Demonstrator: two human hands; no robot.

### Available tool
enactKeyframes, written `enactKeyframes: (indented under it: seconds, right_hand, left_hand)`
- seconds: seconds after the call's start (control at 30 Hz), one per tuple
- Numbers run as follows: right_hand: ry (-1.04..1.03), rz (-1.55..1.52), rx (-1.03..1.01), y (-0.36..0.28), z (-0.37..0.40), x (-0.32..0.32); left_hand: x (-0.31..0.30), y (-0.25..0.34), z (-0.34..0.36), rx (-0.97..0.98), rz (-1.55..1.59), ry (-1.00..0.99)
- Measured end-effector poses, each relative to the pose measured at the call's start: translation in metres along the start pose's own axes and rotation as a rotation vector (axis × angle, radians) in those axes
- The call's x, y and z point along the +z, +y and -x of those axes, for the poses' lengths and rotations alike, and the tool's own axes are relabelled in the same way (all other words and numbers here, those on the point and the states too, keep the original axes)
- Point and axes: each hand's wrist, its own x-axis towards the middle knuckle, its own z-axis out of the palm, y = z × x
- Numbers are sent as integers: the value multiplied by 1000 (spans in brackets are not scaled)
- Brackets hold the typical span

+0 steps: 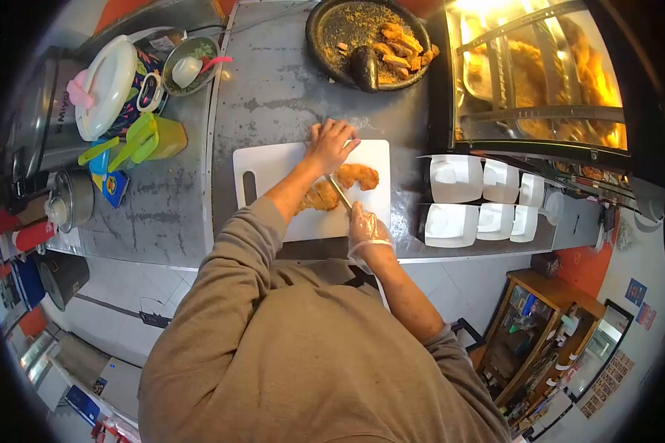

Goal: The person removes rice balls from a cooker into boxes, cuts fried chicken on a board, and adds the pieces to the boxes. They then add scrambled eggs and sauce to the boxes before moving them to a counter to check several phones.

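Observation:
A white cutting board [273, 156] lies on the metal counter before me. My right hand [368, 227], in a clear plastic glove, is closed round the handle of a knife [340, 193]. Its blade slants up and left between two portions of golden fried breaded food, one piece [357, 176] on the right and another piece [319, 198] on the left, partly under my left forearm. My left hand [331, 146] is bare, its fingers stretched out over the board's far edge. The blade's far end disappears beneath that hand's heel; whether they touch is hidden.
A dark stone mortar [325, 52] with a pestle and fried pieces stands at the back. Right of it is a lit glass warmer [539, 74]. White open boxes [452, 225] line the right side. At left are a rice cooker [114, 85], green jug [166, 136] and metal bowl [207, 52].

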Motion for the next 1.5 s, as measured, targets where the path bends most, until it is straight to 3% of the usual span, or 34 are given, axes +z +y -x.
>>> enactKeyframes:
  seconds: [0.03,0.1,0.17,0.27,0.33,0.37,0.43,0.5,0.57,0.6,0.7,0.73,0.77,0.83,0.87,0.9,0.97,1.03,1.1,1.13,1.17,1.23,1.27,1.37,1.43,1.5]
  right_hand:
    - [5,12,-58,-1,3,-5]
    - [20,60,227,9,-20,28]
    - [15,218,114,-8,-16,10]
    - [-29,51,83,-20,-6,-24]
    - [84,39,6,-24,12,-46]
    - [77,35,14,-23,11,-44]
    - [102,83,49,-15,1,-40]
    - [162,233,-107,11,-20,-10]
    - [136,315,-111,40,-47,33]
    - [12,122,22,12,-38,1]
    - [142,102,-80,7,-26,-29]
    - [34,-122,276,-21,-11,-64]
    - [33,-130,281,-19,-15,-66]
    - [91,71,96,-11,-12,-63]
    - [114,-127,265,28,-42,-18]
    - [126,-126,263,34,-58,-7]
    - [195,56,57,41,-63,9]
    - [80,-377,380,7,-38,-37]
    - [17,-112,185,-25,-15,-86]
    - [108,-6,109,-11,-17,-79]
    - [104,-12,118,-5,-23,-74]
    - [34,-140,329,6,-37,-68]
    - [49,-203,405,40,-63,-26]
    - [125,-326,372,27,-57,-36]
    - [66,-423,332,21,-57,-53]
    - [32,-133,333,-21,-29,-107]
  left_hand:
    - [3,5,3,-2,22,-20]
    - [3,6,5,26,-36,-76]
    - [-3,5,1,22,-125,-109]
    - [-8,2,-8,-71,-77,10]
    - [-9,9,-33,-12,-17,68]
    - [-5,14,-36,33,57,109]
    - [6,15,-31,12,59,-4]
    - [23,-2,-30,80,-117,22]
    - [16,3,-23,98,-144,-57]
    - [14,1,-26,65,-105,-42]
    - [8,2,-51,58,-84,52]
    - [0,13,-59,51,4,49]
    - [0,20,-61,35,98,31]
    - [18,18,-49,19,183,0]
    - [21,14,-49,36,84,-52]
    - [21,10,-54,59,-17,-98]
    - [22,10,-53,151,-93,-118]
    - [24,7,-60,71,-88,-67]
    - [22,11,-70,53,-12,11]
    - [21,16,-76,42,35,-44]
    - [23,20,-77,28,87,-104]
    - [25,22,-72,58,94,-151]
    - [29,16,-76,100,43,-116]
    - [47,0,-74,137,23,-55]
    - [49,-3,-85,171,40,-13]
    - [15,24,-92,55,8,-92]
